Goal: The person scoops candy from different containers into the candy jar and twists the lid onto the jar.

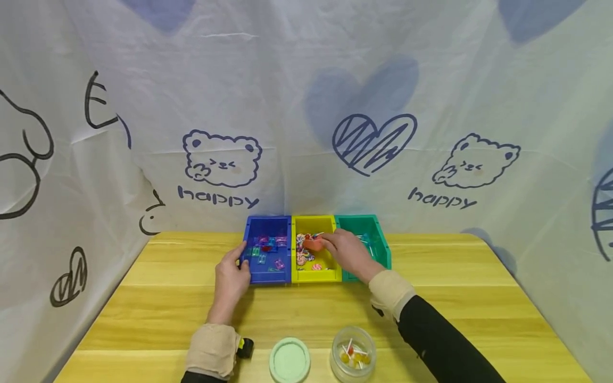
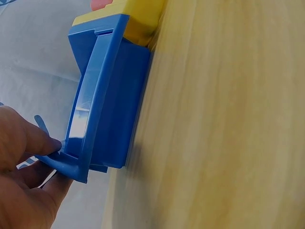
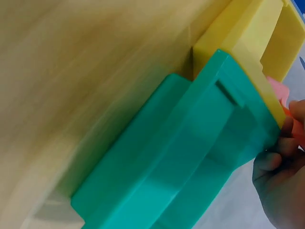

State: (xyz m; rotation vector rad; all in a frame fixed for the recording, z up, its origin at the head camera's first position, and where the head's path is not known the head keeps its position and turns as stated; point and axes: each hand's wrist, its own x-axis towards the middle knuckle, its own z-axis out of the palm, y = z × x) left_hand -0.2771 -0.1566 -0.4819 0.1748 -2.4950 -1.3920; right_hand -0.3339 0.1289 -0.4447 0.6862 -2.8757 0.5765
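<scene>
My left hand (image 1: pixel 232 276) pinches the left wall of the blue bin (image 1: pixel 269 276), thumb inside and fingers outside, as the left wrist view shows. Several small clear coloured pieces (image 1: pixel 265 249) lie in that bin. My right hand (image 1: pixel 351 252) holds a small orange-pink scoop (image 1: pixel 313 244) over the yellow bin (image 1: pixel 330 275). Beneath and beside the scoop are swirl-patterned lollipop-like pieces (image 1: pixel 301 258). In the right wrist view the scoop's handle (image 3: pixel 298 130) shows partly between the fingers. Whether the scoop holds anything cannot be made out.
Joined to the yellow bin's right side is a green bin (image 1: pixel 381 250) with clear pieces, partly behind my right arm. Nearer me stand a clear jar (image 1: pixel 353 332) with small lollipops and a pale green round lid (image 1: pixel 289 360). A printed white sheet (image 1: pixel 297 159) hangs behind the table.
</scene>
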